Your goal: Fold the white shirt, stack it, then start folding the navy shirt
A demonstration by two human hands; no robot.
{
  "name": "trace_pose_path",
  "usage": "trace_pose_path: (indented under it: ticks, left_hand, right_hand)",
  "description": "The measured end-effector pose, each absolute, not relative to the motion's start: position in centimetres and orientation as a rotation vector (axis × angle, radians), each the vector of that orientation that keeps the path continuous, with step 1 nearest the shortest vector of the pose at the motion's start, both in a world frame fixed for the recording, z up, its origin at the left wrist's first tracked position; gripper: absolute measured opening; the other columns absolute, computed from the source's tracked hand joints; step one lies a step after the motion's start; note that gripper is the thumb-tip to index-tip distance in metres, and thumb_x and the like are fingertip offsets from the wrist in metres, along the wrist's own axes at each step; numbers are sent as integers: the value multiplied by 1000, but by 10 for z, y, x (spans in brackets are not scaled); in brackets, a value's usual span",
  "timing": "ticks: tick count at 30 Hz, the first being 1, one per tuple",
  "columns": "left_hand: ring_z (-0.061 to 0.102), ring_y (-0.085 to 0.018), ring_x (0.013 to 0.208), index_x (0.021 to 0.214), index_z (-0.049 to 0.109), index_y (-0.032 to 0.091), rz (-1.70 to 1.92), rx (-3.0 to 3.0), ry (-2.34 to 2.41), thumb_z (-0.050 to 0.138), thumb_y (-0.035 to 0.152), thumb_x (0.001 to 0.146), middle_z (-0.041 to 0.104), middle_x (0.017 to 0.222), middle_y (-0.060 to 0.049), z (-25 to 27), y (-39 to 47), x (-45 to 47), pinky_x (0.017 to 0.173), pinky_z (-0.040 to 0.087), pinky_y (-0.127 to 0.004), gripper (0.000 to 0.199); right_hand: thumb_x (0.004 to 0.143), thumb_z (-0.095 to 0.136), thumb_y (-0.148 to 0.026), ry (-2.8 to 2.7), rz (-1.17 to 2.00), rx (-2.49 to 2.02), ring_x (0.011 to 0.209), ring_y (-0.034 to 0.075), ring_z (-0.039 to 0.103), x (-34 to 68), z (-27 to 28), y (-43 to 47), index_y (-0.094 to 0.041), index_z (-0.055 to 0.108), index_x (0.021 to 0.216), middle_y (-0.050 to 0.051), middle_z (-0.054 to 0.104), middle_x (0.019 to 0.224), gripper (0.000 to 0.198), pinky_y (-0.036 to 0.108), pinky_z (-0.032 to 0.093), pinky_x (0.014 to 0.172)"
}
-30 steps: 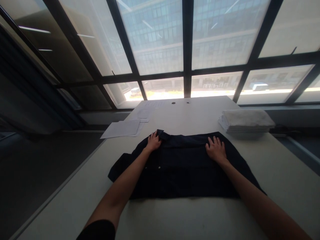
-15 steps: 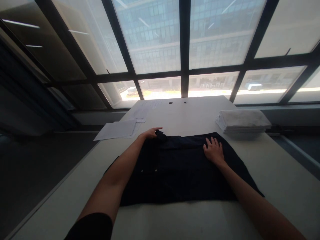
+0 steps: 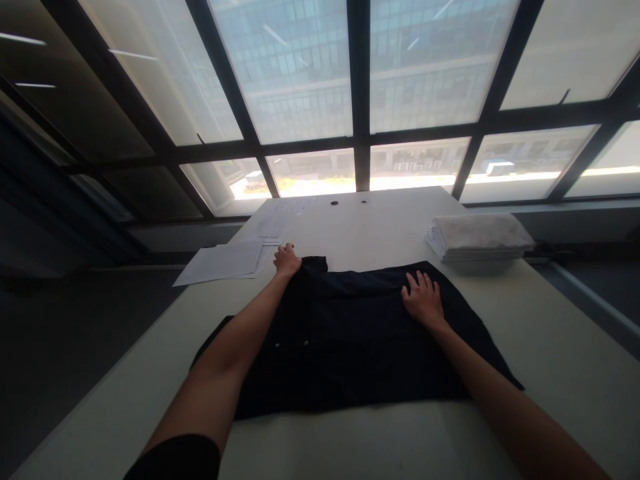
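Observation:
A dark navy garment (image 3: 360, 340) lies spread on the white table in front of me, with two small pale buttons or snaps on its left part. At its far left corner my left hand (image 3: 287, 260) has its fingers bent and closed at the cloth edge, beside a small dark flap (image 3: 315, 264) that sticks out beyond the far edge. My right hand (image 3: 423, 297) rests flat near the far right corner, fingers spread, pressing on the cloth. My left forearm covers part of the garment's left side.
Loose white paper sheets (image 3: 220, 261) lie at the table's left edge, with more printed sheets behind. A stack of folded whitish cloth or paper (image 3: 483, 233) sits at the right. Two small round dark spots mark the far end of the white table (image 3: 395, 227). Large windows stand beyond.
My left hand has shifted slightly left and farther away, its fingers now bent. The flap beside it now lies flatter and more spread. My right hand stays on the cloth; the view shifts slightly.

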State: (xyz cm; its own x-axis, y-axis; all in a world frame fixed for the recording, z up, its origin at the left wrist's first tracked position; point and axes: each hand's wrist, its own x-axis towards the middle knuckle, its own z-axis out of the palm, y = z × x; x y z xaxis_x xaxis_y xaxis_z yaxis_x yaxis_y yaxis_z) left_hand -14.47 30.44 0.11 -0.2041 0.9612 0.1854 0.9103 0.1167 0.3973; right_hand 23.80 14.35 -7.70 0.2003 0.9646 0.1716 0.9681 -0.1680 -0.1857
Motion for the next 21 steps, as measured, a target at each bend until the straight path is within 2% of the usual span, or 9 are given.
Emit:
trace_pose_path:
  ticks: [2, 6, 8, 12, 15, 18, 21]
  left_hand:
    - [43, -38, 135, 137, 52, 16, 731, 2096, 2279, 58, 21, 86, 46, 146, -21, -7, 293, -134, 106, 37, -52, 52]
    - [46, -32, 134, 123, 65, 17, 650, 2501, 2057, 46, 24, 96, 53, 142, -16, -26, 264, -107, 114, 31, -47, 34]
    - [44, -33, 136, 126, 65, 15, 496, 2461, 2036, 42, 34, 100, 53, 145, -18, -40, 252, -97, 116, 28, -52, 40]
    - [24, -34, 151, 150, 45, 15, 235, 2353, 1974, 33, 51, 102, 30, 163, -15, -62, 244, -94, 120, 18, -59, 61]
    - [15, -33, 154, 154, 41, 21, 230, 2330, 1903, 32, 57, 101, 21, 167, -10, -64, 256, -97, 122, 11, -60, 64]
    - [16, -35, 154, 151, 45, 23, 322, 2280, 1801, 40, 54, 99, 24, 166, -11, -56, 270, -98, 121, 8, -63, 60]
    - [28, -31, 151, 146, 51, 22, 394, 2287, 1682, 41, 43, 100, 39, 160, -11, -41, 271, -99, 121, 18, -59, 52]
  right_hand:
    - [100, 38, -38, -1840, -26, -2219, 148, 32, 29, 238, -77, 143, -18, 47, 151, 17, 38, 159, 56, 52, 19, 118]
    - [100, 37, -37, -1837, -41, -2217, 148, 32, 29, 238, -77, 142, -17, 46, 151, 17, 38, 159, 55, 52, 20, 118]
    - [100, 37, -38, -1841, -37, -2217, 148, 32, 28, 239, -78, 143, -17, 46, 151, 17, 38, 159, 56, 52, 20, 118]
    - [100, 37, -38, -1846, -44, -2221, 148, 32, 28, 239, -80, 144, -17, 46, 151, 16, 37, 159, 56, 52, 20, 118]
    - [101, 36, -39, -1844, -38, -2237, 148, 32, 28, 240, -82, 146, -17, 45, 152, 16, 37, 160, 56, 52, 19, 118]
    - [101, 35, -39, -1823, -26, -2261, 149, 32, 27, 241, -81, 148, -18, 44, 152, 15, 36, 160, 57, 52, 19, 118]
    - [100, 33, -40, -1792, -20, -2287, 149, 32, 27, 243, -80, 152, -18, 43, 153, 14, 36, 161, 58, 53, 20, 118]
